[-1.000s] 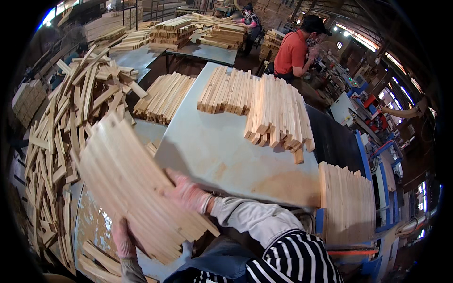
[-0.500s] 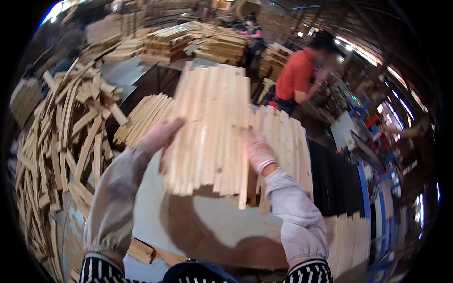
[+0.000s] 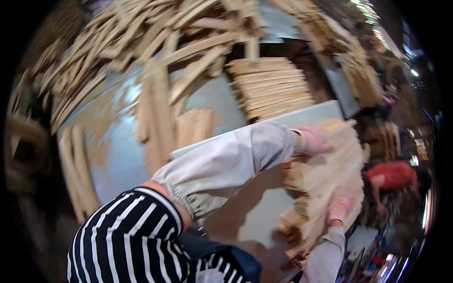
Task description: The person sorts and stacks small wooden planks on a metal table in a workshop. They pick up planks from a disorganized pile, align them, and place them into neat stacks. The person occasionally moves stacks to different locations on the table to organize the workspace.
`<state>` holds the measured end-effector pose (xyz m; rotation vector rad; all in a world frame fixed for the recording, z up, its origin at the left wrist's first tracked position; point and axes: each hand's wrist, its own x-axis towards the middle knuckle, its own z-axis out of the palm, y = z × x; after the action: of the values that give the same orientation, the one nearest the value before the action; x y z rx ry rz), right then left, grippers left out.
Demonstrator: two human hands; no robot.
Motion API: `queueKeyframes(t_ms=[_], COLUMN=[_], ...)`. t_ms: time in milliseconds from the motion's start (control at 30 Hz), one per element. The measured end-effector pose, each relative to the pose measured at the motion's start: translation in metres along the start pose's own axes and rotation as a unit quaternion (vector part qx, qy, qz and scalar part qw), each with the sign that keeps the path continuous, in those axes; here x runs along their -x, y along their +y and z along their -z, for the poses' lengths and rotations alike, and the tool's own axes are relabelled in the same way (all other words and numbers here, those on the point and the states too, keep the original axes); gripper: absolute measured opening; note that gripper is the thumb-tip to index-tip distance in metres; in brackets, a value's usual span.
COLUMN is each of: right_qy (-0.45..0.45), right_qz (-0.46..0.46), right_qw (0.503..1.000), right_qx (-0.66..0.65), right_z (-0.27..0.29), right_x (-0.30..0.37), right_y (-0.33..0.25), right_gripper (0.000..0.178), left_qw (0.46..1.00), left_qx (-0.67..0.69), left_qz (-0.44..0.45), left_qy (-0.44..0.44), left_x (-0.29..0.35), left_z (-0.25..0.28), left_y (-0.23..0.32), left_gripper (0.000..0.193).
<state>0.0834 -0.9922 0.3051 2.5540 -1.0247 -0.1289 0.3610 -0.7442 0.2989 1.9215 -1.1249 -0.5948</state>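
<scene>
My left hand (image 3: 314, 140), in a pink-and-white knit glove, lies at the left edge of a layer of pale wooden strips (image 3: 314, 177), its fingers stretched out over the wood. My right hand (image 3: 343, 202), gloved alike and blurred, rests flat on the right part of the same strips. Beneath this layer, more stacked strips (image 3: 293, 226) show their ends. The strips lie on a light table (image 3: 264, 200). Light sleeve covers hide both my forearms.
A neat stack of strips (image 3: 273, 87) stands beyond a pale board edge (image 3: 302, 115). Loose strips (image 3: 155, 28) are heaped at the far left, over a bluish sheet surface (image 3: 118, 146). A person in a red shirt (image 3: 394, 178) bends at the right.
My view has swung left and tilted. The bundle that was between my hands now lies on the neighbouring strips, and my hands rest on top of the wood.
</scene>
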Motion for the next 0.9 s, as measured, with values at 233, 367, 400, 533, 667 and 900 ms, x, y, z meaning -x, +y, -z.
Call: queueKeyframes(t_ms=[233, 367, 400, 533, 667, 900], right_qy=[0.094, -0.04, -0.109, -0.198, -0.171, -0.239], right_qz=[0.29, 0.373, 0.396, 0.209, 0.21, 0.212], right_qw=[0.772, 0.747, 0.727, 0.821, 0.892, 0.907], right_qx=[-0.558, -0.549, -0.55, -0.492, -0.362, -0.276], right_z=[0.14, 0.156, 0.143, 0.051, 0.03, 0.054], right_x=[0.131, 0.278, 0.302, 0.316, 0.267, 0.224], right_y=[-0.182, -0.368, -0.415, -0.566, -0.646, -0.703], right_gripper=[0.058, 0.058, 0.058, 0.072, 0.078, 0.083], left_qw=[0.901, 0.789, 0.752, 0.737, 0.795, 0.762], left_qx=[0.198, 0.117, 0.118, 0.228, 0.169, 0.242], left_qz=[0.028, 0.386, 0.412, 0.428, 0.457, 0.512], left_qy=[0.386, 0.462, 0.5, 0.47, 0.361, 0.314], left_x=[0.319, 0.491, 0.535, 0.577, 0.553, 0.479], left_z=[0.02, 0.001, -0.016, 0.018, 0.067, 0.098], left_y=[-0.086, -0.24, -0.281, -0.324, -0.35, -0.413], left_gripper=[0.06, 0.065, 0.067, 0.073, 0.077, 0.063])
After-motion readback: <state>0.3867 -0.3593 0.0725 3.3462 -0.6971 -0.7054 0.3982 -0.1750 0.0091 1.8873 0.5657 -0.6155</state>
